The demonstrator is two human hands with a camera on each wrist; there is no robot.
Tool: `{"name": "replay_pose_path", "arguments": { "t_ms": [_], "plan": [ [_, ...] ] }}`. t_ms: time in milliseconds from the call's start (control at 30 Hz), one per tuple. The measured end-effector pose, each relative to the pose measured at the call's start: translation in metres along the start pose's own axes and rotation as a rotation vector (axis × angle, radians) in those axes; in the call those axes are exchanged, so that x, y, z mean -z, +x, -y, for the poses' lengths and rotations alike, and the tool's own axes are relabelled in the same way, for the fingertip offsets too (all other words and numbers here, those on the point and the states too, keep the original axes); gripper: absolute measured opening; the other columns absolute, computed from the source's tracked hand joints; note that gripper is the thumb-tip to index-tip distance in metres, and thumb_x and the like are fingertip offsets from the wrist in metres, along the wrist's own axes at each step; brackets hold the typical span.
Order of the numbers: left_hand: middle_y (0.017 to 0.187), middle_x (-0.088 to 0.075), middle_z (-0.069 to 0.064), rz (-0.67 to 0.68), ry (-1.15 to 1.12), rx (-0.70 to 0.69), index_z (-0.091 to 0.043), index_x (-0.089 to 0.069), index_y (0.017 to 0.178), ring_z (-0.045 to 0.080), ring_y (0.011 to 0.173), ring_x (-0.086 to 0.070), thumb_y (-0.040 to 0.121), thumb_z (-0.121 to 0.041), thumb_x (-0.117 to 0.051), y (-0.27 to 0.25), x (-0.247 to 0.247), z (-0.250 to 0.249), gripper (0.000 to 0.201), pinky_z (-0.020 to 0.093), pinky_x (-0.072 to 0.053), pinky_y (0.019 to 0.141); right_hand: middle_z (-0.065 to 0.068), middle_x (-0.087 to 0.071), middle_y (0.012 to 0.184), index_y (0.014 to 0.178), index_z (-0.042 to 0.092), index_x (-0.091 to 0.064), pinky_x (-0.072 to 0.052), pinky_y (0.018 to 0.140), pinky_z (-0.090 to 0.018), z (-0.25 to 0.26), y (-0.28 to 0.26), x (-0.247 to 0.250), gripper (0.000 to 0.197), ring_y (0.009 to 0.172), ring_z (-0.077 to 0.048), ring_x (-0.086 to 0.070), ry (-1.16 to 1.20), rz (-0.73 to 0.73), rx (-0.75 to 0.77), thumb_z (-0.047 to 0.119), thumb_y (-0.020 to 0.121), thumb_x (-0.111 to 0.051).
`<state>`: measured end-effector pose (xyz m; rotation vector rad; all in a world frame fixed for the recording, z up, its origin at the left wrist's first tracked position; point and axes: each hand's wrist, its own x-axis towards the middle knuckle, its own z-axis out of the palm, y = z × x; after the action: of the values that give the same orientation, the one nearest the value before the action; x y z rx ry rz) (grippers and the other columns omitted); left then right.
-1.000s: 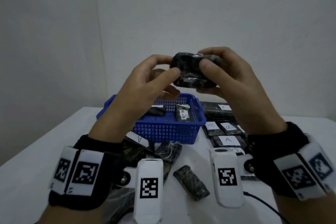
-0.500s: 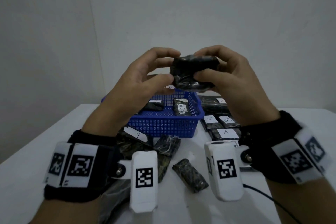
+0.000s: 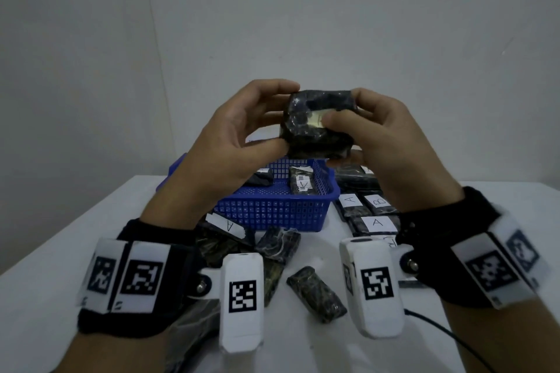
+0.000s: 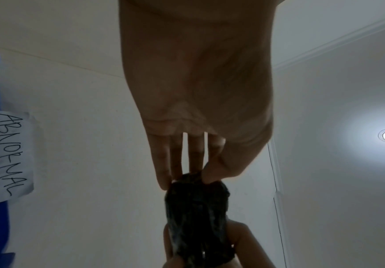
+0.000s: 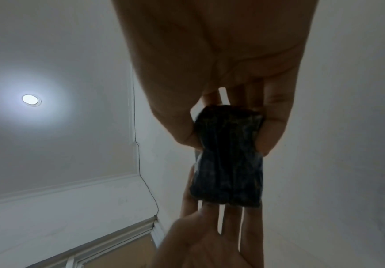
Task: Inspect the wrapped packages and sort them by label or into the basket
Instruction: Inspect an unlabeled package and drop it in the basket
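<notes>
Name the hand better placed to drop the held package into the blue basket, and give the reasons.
Left, probably. The left hand pinches the package and hangs over the blue basket. The right hand has a grip on it too, but sits over the labelled packages beside the basket.

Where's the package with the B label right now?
In the head view, the B-labelled package lies on the white table, right of the blue basket, beside one A-labelled package and behind another.

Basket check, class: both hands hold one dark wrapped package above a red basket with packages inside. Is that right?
Not quite: in the head view the basket is blue, not red. The rest stands: the left hand and right hand hold one dark wrapped package above it.
</notes>
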<state>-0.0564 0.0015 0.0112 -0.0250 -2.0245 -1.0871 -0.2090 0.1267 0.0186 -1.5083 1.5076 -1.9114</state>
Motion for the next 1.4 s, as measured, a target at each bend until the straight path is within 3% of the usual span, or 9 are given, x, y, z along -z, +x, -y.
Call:
{"name": "replay_pose_path", "arguments": {
  "t_ms": [200,367,533,667,800,933,1167,1267,1400],
  "plan": [
    [0.117,-0.069,0.003,0.009,-0.093,0.159,-0.016,-0.057,0.127,0.017,0.106,-0.07,0.1,-0.008,-0.052,-0.002,0.0,-0.002,0.029,0.034,-0.058,0.091,-0.014,-0.071,0.113,0.107,0.011,-0.064,-0.063,0.076,-0.039,-0.002,0.001,0.002,0.019,0.09,-0.023,-0.075,-0.004,-0.006,0.05,0.015,0.09,-0.071],
    [0.116,-0.067,0.006,-0.096,-0.05,0.132,-0.018,-0.057,0.126,0.02,0.097,-0.073,0.085,-0.017,-0.072,-0.001,0.001,0.0,0.044,0.032,-0.06,0.08,-0.002,-0.066,0.122,0.122,0.018,-0.055,-0.063,0.078,-0.039,-0.006,0.0,-0.001,0.039,0.098,-0.019,-0.073,-0.144,-0.103,0.006,0.03,0.09,-0.074],
    [0.107,-0.07,0.003,-0.143,-0.056,0.13,-0.019,-0.059,0.123,0.017,0.09,-0.074,0.07,-0.022,-0.077,0.0,0.0,0.001,0.056,0.031,-0.059,0.081,0.001,-0.071,0.119,0.128,0.023,-0.054,-0.061,0.087,-0.039,-0.003,-0.001,-0.002,0.06,0.104,-0.014,-0.072,-0.133,0.024,-0.009,0.048,0.078,-0.076],
    [0.101,-0.07,0.009,-0.108,-0.145,0.113,-0.01,-0.061,0.121,0.019,0.088,-0.073,0.087,-0.002,-0.067,0.0,-0.001,0.001,0.036,0.027,-0.058,0.079,-0.008,-0.074,0.108,0.12,0.016,-0.059,-0.061,0.082,-0.039,-0.007,0.002,-0.001,0.05,0.097,-0.023,-0.074,-0.133,-0.055,0.05,0.032,0.075,-0.076],
    [0.099,-0.073,0.008,-0.094,-0.172,0.154,-0.012,-0.063,0.117,0.02,0.086,-0.073,0.097,-0.019,-0.056,0.001,-0.005,-0.004,0.022,0.028,-0.058,0.076,-0.014,-0.075,0.097,0.111,0.009,-0.063,-0.063,0.078,-0.04,-0.007,0.001,-0.003,0.036,0.089,-0.03,-0.073,-0.175,-0.151,0.177,0.023,0.078,-0.065],
    [0.107,-0.071,0.012,-0.009,-0.196,0.28,-0.008,-0.061,0.12,0.024,0.082,-0.072,0.087,-0.045,-0.054,0.001,-0.006,-0.002,0.05,0.037,-0.062,0.08,-0.014,-0.075,0.099,0.113,0.011,-0.061,-0.062,0.084,-0.039,-0.007,-0.001,-0.005,0.034,0.091,-0.027,-0.073,-0.159,-0.043,0.14,0.021,0.081,-0.064],
    [0.107,-0.071,0.006,-0.072,-0.315,0.309,-0.009,-0.06,0.12,0.021,0.088,-0.074,0.082,-0.029,-0.064,-0.001,0.001,0.004,0.044,0.029,-0.06,0.078,0.003,-0.069,0.124,0.134,0.028,-0.054,-0.061,0.081,-0.033,0.0,-0.003,0.006,0.059,0.101,-0.019,-0.073,-0.118,0.214,0.006,0.032,0.079,-0.073],
    [0.115,-0.068,0.007,-0.07,-0.214,0.252,-0.011,-0.06,0.121,0.022,0.102,-0.072,0.079,-0.025,-0.07,-0.001,-0.001,0.007,0.046,0.031,-0.059,0.086,0.0,-0.076,0.107,0.127,0.026,-0.061,-0.059,0.067,-0.027,0.003,-0.003,0.007,0.04,0.087,-0.014,-0.074,-0.059,0.182,-0.052,0.034,0.088,-0.066],
    [0.115,-0.069,0.007,-0.019,-0.169,0.233,-0.014,-0.059,0.121,0.022,0.102,-0.072,0.08,-0.029,-0.07,0.0,-0.007,0.003,0.045,0.036,-0.059,0.09,-0.005,-0.078,0.089,0.121,0.013,-0.061,-0.058,0.061,-0.028,-0.001,-0.001,0.004,0.03,0.074,-0.018,-0.075,-0.121,0.002,0.063,0.002,0.093,-0.061]
  ]
}}
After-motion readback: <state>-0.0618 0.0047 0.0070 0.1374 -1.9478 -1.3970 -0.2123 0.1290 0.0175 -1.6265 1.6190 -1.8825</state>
